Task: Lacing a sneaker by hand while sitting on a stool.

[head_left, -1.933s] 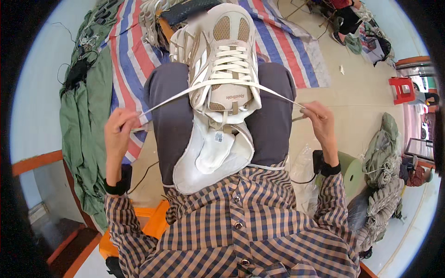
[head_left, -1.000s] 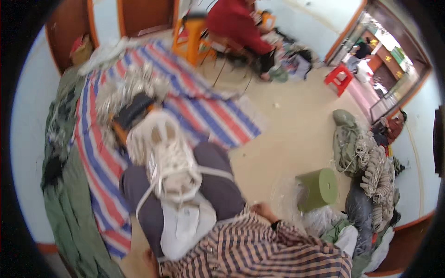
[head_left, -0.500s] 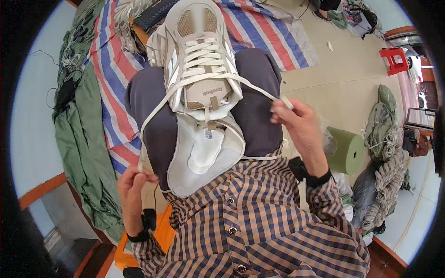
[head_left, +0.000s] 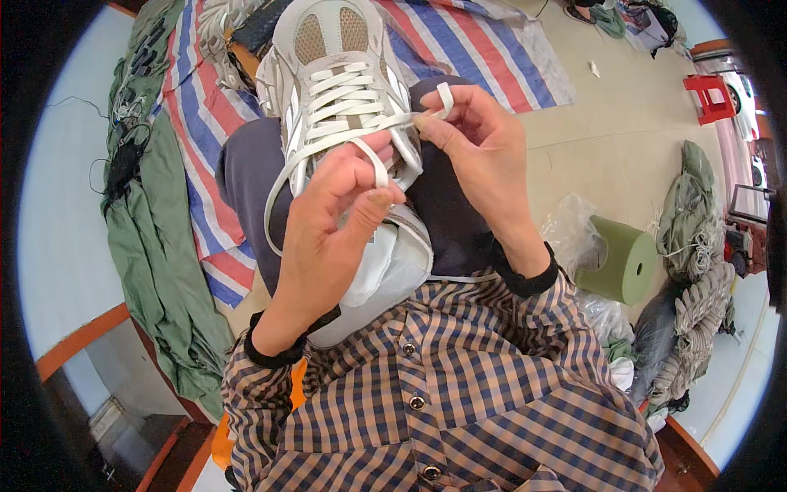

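Observation:
A beige and white sneaker (head_left: 328,74) lies on my lap with its toe pointing away from me. Pale flat shoelace (head_left: 344,109) crosses its front in rows. My left hand (head_left: 340,209) is over the shoe's collar, fingers closed on one lace end that loops over the fingertips. To the right of the shoe, my right hand (head_left: 471,143) pinches the other end, whose tip sticks up past the fingers. Between the hands the lace runs across the tongue, and a loose loop hangs left of the shoe. The left hand hides most of the tongue.
Striped red, white and blue sheeting (head_left: 484,49) covers the floor ahead and left, beside green cloth (head_left: 152,246). A green stool-like object (head_left: 619,261) with clear plastic lies at right. Bundled shoes (head_left: 697,316) and a red stool (head_left: 709,100) stand farther right.
Both hands have moved in and up from wide apart to over the shoe. The lace, earlier spread to both sides, now has its ends close together. The shoe shifted slightly left.

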`<act>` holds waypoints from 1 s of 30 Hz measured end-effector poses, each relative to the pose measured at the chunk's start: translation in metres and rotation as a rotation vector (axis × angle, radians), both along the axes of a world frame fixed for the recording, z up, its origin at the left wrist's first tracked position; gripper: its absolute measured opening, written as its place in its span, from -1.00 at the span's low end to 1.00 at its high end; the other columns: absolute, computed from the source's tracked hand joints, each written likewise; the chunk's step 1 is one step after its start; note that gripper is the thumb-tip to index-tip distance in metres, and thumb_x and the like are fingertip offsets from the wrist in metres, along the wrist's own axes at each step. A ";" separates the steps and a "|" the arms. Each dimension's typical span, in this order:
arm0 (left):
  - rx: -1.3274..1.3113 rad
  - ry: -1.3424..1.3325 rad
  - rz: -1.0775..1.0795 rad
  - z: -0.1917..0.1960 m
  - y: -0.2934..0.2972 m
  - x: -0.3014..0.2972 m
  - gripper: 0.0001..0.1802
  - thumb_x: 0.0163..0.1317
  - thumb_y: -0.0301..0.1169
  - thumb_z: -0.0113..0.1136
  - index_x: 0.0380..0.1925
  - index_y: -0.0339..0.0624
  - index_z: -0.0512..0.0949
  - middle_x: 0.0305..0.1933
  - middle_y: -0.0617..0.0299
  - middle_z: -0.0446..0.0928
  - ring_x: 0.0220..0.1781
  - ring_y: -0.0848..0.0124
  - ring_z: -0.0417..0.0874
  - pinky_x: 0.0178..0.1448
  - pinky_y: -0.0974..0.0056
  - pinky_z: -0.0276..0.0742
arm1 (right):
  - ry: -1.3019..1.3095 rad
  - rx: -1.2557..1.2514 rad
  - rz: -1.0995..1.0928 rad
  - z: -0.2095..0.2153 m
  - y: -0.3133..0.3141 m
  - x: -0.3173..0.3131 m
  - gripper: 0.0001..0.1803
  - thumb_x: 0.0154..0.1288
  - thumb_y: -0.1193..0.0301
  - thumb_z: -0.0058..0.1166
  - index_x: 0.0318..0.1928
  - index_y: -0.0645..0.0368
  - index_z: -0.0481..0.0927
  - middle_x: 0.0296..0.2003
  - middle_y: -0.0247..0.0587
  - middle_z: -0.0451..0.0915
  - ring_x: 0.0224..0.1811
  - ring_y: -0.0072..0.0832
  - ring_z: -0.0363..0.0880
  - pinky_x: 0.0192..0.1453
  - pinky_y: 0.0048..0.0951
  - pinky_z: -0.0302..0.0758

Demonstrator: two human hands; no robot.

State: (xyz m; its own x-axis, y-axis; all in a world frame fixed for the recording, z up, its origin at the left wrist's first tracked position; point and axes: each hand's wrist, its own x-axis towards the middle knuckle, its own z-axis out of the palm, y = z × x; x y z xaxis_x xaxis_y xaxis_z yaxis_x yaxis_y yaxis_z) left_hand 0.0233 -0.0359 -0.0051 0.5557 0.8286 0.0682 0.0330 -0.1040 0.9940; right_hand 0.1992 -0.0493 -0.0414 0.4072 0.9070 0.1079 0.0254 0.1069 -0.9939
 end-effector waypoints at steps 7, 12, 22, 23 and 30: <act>-0.073 0.138 0.048 0.001 -0.003 -0.004 -0.81 0.24 -0.50 0.10 -0.19 -0.35 0.55 0.22 0.00 0.40 0.23 0.26 0.45 0.25 0.30 0.31 | -0.228 -0.047 0.012 -0.009 -0.002 -0.006 -0.83 0.22 0.36 0.07 -0.31 0.22 0.50 -0.52 -0.03 0.50 -0.49 -0.30 0.51 -0.34 -0.30 0.42; -0.182 0.000 0.032 -0.007 0.003 -0.002 -0.78 0.23 -0.58 0.01 -0.14 -0.39 0.52 0.33 -0.11 0.27 0.34 0.10 0.35 0.35 0.14 0.26 | -0.422 -0.026 0.015 0.004 -0.002 -0.014 -0.75 0.19 0.42 0.12 -0.11 0.20 0.53 -0.42 -0.09 0.56 -0.38 -0.23 0.58 -0.26 -0.32 0.47; -0.110 -0.083 0.043 -0.028 0.001 -0.009 -0.90 0.23 -0.53 0.09 -0.33 -0.37 0.52 0.25 -0.06 0.34 0.27 0.16 0.42 0.31 0.15 0.29 | -0.435 0.030 0.026 0.000 -0.005 -0.018 -0.68 0.15 0.48 0.16 -0.06 0.23 0.50 -0.34 -0.10 0.59 -0.29 -0.29 0.61 -0.17 -0.36 0.49; -0.128 -0.106 0.044 -0.029 -0.001 -0.007 -0.90 0.23 -0.53 0.08 -0.34 -0.37 0.52 0.26 -0.06 0.33 0.26 0.16 0.42 0.31 0.16 0.29 | -0.532 0.062 -0.037 0.001 -0.007 -0.022 -0.65 0.14 0.47 0.19 -0.03 0.18 0.52 -0.30 -0.09 0.59 -0.25 -0.23 0.60 -0.15 -0.32 0.48; 0.009 -0.072 -0.068 -0.027 0.006 -0.006 -0.81 0.31 -0.46 0.06 -0.15 -0.37 0.48 0.33 -0.02 0.29 0.28 0.20 0.42 0.30 0.20 0.29 | -0.670 0.274 -0.106 -0.003 -0.026 -0.030 -0.58 0.13 0.51 0.18 0.05 0.14 0.50 -0.21 -0.12 0.56 -0.17 -0.12 0.52 -0.09 -0.23 0.45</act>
State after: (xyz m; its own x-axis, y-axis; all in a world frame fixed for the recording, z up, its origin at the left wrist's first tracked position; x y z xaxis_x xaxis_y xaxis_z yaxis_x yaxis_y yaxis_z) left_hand 0.0171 -0.0298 -0.0325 0.6039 0.7884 0.1174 -0.0459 -0.1126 0.9926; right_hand 0.1689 -0.0752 -0.0445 0.2585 0.7709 0.5822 0.6429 0.3125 -0.6993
